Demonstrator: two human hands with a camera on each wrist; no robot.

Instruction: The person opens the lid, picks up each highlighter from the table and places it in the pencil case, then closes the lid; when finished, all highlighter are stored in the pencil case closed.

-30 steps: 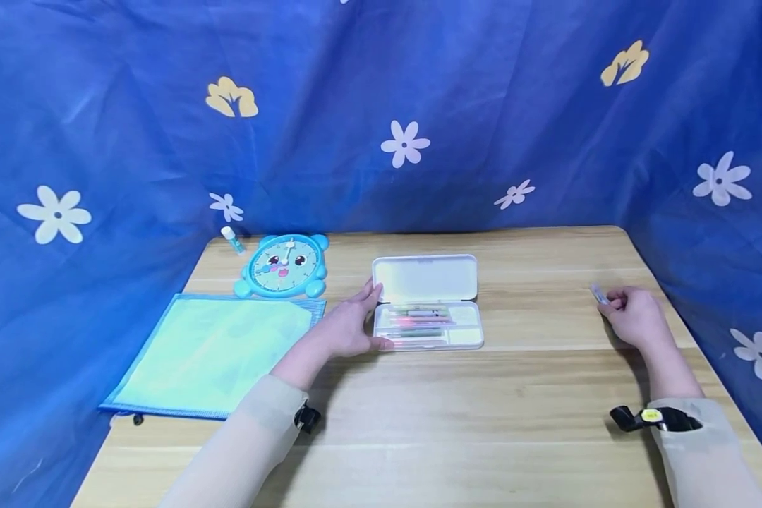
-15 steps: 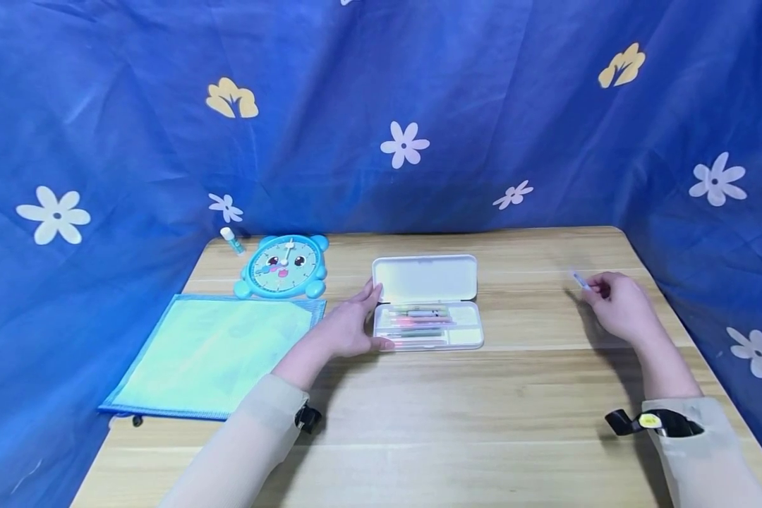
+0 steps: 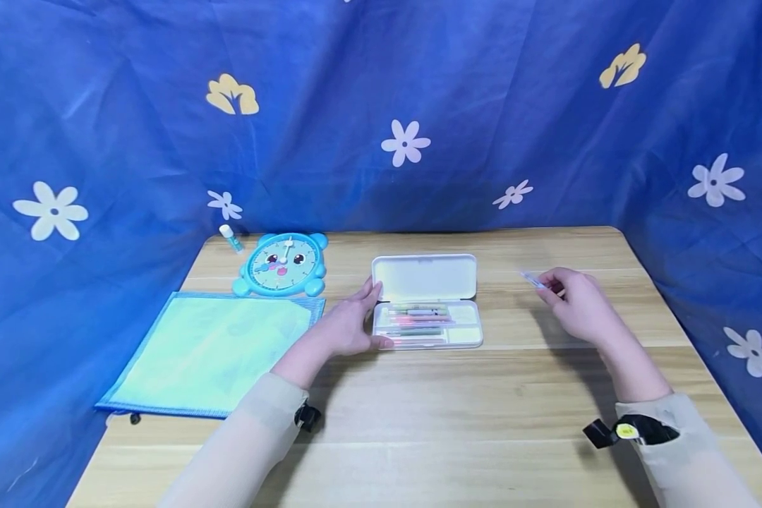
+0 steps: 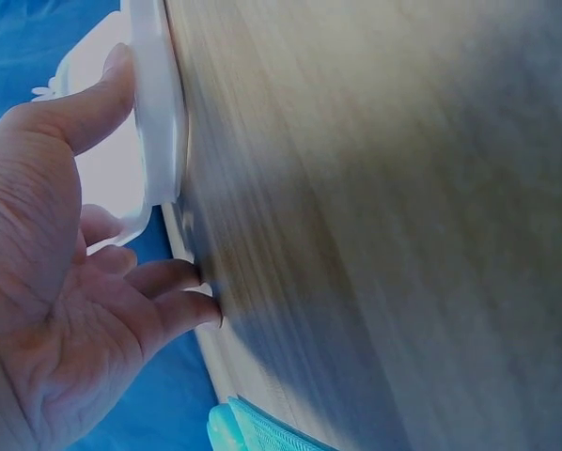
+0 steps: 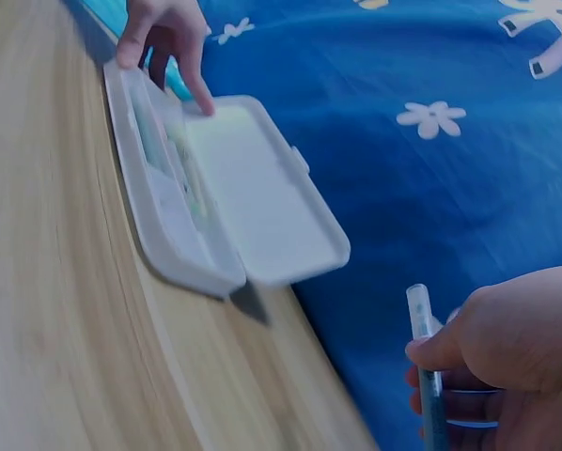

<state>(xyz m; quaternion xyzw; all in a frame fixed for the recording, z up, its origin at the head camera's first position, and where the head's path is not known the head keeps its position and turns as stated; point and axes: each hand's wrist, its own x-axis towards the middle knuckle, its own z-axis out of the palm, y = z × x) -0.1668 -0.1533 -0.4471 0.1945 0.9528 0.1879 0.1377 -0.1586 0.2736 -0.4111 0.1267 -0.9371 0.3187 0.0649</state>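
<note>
A white pencil case point(image 3: 425, 277) lies on the table with its lid raised toward the back. Several pens point(image 3: 419, 331) lie inside it, mostly toward the left. My left hand point(image 3: 349, 329) holds the case's left end, thumb at the front edge and a finger at the lid; the left wrist view shows the thumb point(image 4: 98, 103) against the case's side. To the right, above the table, my right hand point(image 3: 578, 303) pinches a slim pen point(image 5: 420, 315) with a clear end and a dark greenish body. Its fingers hide part of the pen.
A blue-edged zip pouch point(image 3: 209, 353) lies on the left, partly behind the left forearm. Behind it are a blue toy clock point(image 3: 283, 264) and a small glue stick point(image 3: 231, 240). A blue flowered curtain point(image 3: 317, 162) surrounds the table's back and sides.
My right hand has moved left toward the pencil case, carrying the pen away from the table's right side. The left hand and the case have stayed in place.
</note>
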